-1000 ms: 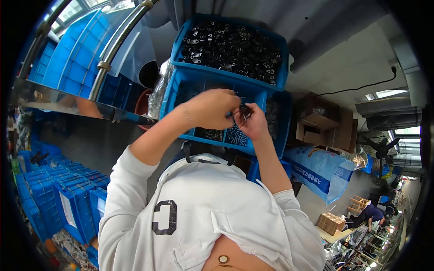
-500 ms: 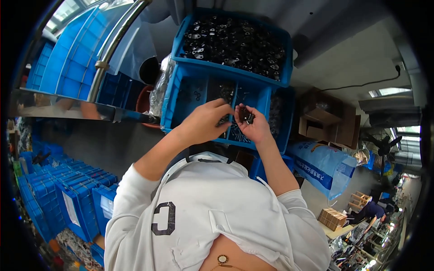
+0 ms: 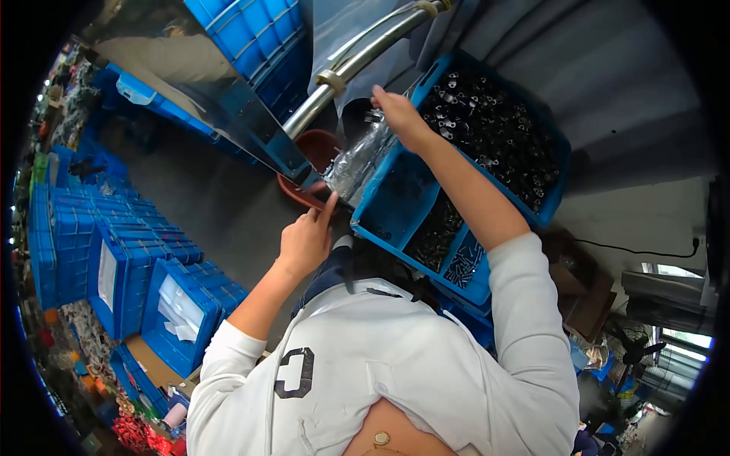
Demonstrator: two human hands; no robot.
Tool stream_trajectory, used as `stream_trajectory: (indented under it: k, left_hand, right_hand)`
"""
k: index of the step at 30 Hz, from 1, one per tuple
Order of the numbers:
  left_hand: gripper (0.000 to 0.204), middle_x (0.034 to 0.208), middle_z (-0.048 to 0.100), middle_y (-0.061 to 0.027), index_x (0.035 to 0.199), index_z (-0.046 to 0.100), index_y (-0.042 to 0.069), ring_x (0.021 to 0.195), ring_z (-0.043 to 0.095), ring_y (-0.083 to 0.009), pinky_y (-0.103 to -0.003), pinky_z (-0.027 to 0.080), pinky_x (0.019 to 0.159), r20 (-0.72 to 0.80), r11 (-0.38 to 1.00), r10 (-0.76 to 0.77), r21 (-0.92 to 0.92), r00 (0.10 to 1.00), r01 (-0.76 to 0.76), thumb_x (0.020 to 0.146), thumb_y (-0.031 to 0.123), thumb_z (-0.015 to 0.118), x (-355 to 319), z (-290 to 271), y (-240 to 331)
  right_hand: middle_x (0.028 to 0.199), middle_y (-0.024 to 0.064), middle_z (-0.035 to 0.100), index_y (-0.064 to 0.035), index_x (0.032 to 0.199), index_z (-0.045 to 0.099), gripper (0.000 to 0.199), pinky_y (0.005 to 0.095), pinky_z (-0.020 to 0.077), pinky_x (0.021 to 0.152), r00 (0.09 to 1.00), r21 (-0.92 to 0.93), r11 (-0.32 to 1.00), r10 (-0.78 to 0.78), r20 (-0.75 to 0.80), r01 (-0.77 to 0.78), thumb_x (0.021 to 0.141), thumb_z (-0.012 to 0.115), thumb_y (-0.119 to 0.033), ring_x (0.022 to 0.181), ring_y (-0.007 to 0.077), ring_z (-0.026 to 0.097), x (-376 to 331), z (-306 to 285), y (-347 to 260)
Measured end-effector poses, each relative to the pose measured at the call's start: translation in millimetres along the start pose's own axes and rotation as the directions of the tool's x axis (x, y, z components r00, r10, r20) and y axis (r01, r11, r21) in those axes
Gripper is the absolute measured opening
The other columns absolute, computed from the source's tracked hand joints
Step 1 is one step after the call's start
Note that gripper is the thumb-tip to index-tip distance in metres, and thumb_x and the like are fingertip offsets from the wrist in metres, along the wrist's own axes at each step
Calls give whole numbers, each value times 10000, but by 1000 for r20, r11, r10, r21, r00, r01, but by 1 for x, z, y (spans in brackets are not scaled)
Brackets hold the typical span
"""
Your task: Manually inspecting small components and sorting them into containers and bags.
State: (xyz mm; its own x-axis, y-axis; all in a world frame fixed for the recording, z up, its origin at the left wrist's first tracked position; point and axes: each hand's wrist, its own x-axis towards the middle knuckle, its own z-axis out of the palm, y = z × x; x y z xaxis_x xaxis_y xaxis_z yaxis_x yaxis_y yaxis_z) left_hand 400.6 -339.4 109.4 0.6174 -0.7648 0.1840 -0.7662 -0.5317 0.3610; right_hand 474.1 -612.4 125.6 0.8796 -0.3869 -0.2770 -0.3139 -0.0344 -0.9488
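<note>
My left hand [image 3: 306, 242] reaches forward at the left with its index finger stretched out and the other fingers bent. Its fingertip is by the lower corner of a shiny panel [image 3: 283, 156], above a reddish-brown tub [image 3: 298, 191]; I see nothing held in it. Farther ahead, my right hand [image 3: 404, 121] is closed, thumb up, over crinkled clear plastic [image 3: 357, 169]. Small shiny metal parts [image 3: 372, 116] show at its fingers; their exact kind is too small to tell. My right forearm crosses a blue divided bin [image 3: 372, 228] with small parts in its compartments.
A blue crate [image 3: 564, 178] of dark metal parts stands behind the divided bin. A metal pipe [image 3: 308, 110] slants past the panel. Stacked blue crates [image 3: 125, 266] stand at left, a cardboard box [image 3: 589, 304] and a fan [image 3: 633, 351] at right.
My view has turned left. My hands have come away from the divided bin and moved apart: the right to the plastic at its far side, the left toward the panel and tub.
</note>
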Motion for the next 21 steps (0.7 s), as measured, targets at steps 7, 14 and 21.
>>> stream_trajectory:
  k: [7,14,21]
  left_hand:
    - [543,936,561,-107,1286,408,139,693,588,-286,-353,489,589,153,998,-60,39,986,55,764,54,529,4,33,-35]
    - [372,865,545,-145,1099,535,73,737,575,-292,-369,475,600,-131,804,278,-510,952,-305,734,4,558,41,23,17]
    - [303,1050,537,-178,1032,586,9,982,541,-308,-367,468,828,343,926,375,-100,861,-364,730,5,568,136,109,74]
  right_hand:
    - [840,33,577,-26,1000,565,255,262,444,667,779,-30,807,-578,-244,589,915,478,-250,734,127,546,-59,-33,-40]
    - [1037,172,501,-26,1086,454,412,306,475,701,949,-607,770,-7,-316,-197,765,671,-166,803,214,567,-228,-122,36]
    - [1206,368,334,-7,1219,323,645,435,461,846,925,-848,417,326,-195,-326,707,703,-107,1010,477,494,-252,-99,142]
